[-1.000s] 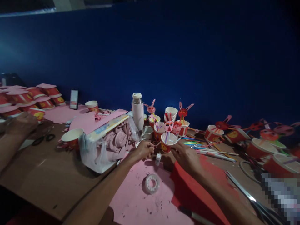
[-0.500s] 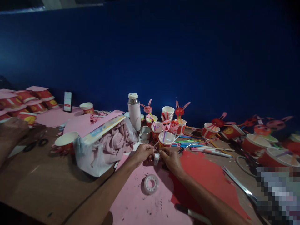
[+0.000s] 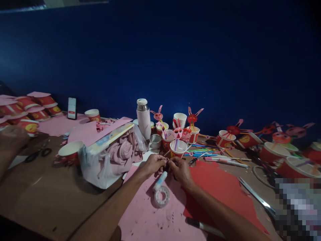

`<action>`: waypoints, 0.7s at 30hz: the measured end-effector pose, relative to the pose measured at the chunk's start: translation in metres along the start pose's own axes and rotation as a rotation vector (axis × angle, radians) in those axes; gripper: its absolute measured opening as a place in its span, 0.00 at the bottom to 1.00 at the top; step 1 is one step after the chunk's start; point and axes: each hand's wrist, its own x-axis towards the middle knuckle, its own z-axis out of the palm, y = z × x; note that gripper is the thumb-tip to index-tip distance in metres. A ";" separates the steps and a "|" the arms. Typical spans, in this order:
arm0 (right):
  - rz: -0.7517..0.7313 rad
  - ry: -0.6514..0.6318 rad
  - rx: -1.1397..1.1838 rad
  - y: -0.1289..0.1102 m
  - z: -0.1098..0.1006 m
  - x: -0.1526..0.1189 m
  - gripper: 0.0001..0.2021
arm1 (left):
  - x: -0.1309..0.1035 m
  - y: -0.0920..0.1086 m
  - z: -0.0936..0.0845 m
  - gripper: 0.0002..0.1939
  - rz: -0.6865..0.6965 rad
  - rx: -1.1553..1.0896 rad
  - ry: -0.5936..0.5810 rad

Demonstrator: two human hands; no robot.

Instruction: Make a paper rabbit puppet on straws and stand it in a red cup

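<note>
My left hand (image 3: 153,166) and my right hand (image 3: 181,170) are close together in the middle, fingertips pinched. Between them is something small that I cannot make out. Just below the fingers, a white and blue glue stick (image 3: 159,181) lies tilted, touching a clear tape roll (image 3: 162,197). Both rest on a pink paper sheet (image 3: 142,217). A red paper sheet (image 3: 223,190) lies under my right forearm. Behind my fingers stands a paper cup (image 3: 177,153) with a pink rabbit face (image 3: 178,133) on a stick.
At left are another person's blurred hand (image 3: 12,142), black scissors (image 3: 37,154) and stacked red cups (image 3: 40,113). A plastic bag (image 3: 106,172) sits beside a thermos (image 3: 143,122). Coloured pens (image 3: 225,161), metal scissors (image 3: 257,194) and several rabbit cups (image 3: 273,155) lie to the right.
The glue stick has left my fingers and now lies against the tape roll. My hands have moved slightly closer together. The other person's hand at left has shifted and blurred.
</note>
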 end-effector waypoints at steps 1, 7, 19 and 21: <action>0.000 0.001 -0.003 0.000 0.000 0.000 0.12 | 0.000 0.001 -0.002 0.06 -0.006 0.014 -0.002; -0.003 0.000 -0.048 0.002 -0.001 0.001 0.13 | 0.007 0.009 -0.014 0.14 -0.028 0.126 0.075; -0.027 0.046 -0.345 0.000 -0.013 0.002 0.12 | 0.019 0.017 -0.004 0.13 -0.139 0.321 -0.039; -0.021 0.054 -0.411 -0.003 -0.012 0.002 0.11 | 0.020 0.016 -0.005 0.13 -0.146 0.331 -0.054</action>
